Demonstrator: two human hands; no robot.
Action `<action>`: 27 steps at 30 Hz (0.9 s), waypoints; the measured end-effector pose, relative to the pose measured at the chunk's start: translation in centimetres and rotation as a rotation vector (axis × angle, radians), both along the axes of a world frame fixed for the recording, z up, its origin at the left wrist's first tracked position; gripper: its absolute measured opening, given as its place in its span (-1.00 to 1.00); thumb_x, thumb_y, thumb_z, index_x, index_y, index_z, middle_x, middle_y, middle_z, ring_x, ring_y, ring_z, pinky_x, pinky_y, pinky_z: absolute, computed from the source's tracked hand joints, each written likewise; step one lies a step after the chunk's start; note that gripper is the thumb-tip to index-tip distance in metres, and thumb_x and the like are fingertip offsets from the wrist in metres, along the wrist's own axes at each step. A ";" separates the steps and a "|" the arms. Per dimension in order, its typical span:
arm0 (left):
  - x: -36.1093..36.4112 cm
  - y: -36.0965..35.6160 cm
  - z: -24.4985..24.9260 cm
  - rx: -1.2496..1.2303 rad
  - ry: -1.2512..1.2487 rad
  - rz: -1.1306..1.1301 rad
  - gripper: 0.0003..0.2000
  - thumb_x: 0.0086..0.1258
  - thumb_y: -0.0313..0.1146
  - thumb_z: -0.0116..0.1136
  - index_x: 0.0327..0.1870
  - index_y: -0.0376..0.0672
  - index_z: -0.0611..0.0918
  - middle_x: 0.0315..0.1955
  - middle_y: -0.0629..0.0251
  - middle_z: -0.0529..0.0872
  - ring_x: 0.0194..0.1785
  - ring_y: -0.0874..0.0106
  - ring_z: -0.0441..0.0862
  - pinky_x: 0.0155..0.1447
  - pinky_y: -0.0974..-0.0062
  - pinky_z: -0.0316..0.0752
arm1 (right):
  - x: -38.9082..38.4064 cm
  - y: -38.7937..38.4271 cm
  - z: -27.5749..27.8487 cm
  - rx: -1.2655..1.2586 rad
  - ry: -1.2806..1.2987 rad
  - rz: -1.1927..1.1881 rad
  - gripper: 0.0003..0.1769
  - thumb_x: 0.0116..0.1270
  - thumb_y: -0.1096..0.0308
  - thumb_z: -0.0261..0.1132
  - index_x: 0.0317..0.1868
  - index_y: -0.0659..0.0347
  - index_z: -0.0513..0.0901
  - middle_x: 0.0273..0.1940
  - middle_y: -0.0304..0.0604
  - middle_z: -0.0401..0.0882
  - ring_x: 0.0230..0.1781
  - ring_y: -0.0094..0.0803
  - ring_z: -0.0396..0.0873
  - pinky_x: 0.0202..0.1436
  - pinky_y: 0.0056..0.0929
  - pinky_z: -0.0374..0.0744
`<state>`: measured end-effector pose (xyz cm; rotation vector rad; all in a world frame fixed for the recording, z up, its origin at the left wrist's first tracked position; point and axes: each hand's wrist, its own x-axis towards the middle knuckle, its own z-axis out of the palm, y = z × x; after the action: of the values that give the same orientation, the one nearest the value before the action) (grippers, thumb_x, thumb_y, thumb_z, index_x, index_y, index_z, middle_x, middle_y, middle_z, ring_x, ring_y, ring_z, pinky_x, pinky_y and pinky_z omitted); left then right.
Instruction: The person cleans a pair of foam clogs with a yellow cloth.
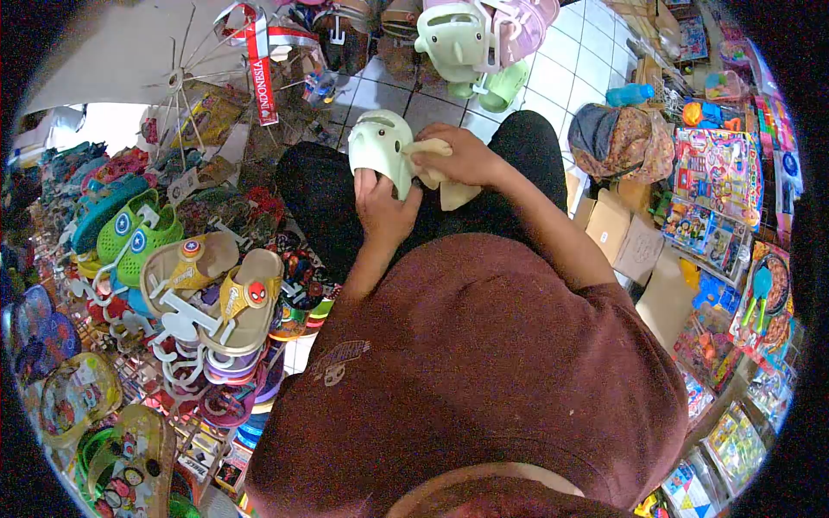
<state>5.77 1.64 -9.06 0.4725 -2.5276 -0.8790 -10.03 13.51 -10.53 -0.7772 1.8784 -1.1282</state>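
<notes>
A pale green shoe (370,142) with a rounded toe and small dark eye-like spots is held above my lap. My left hand (385,209) grips it from below, with fingertips inside its opening. Pinched in my right hand (458,157) is a cream cloth (458,195), pressed against the shoe's right side and hanging down below the fingers. Part of the cloth is hidden under the right fingers.
At the left hang many sandals (246,302) and green clogs (138,235). More pale green shoes (458,43) hang ahead. A patterned hat (626,147), cardboard boxes (606,226) and packaged toys (717,177) are at the right. White floor tiles (561,65) show ahead.
</notes>
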 end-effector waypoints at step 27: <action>0.4 0.1 0.0 -0.025 0.093 -0.014 -0.56 -0.03 -0.39 0.34 -0.03 -0.25 0.65 0.06 -0.13 0.50 0.17 -0.16 0.40 0.23 0.00 0.33 | 1.3 -0.5 -0.4 -0.209 -1.287 -0.416 -0.80 0.24 0.29 0.33 -0.26 0.26 0.60 -0.28 -0.16 0.68 -0.36 -0.40 0.66 -0.27 -0.40 0.64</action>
<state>6.14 1.70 -9.10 0.3976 -2.4567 -0.8533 -8.68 13.04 -10.93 0.3007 0.8109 -1.5443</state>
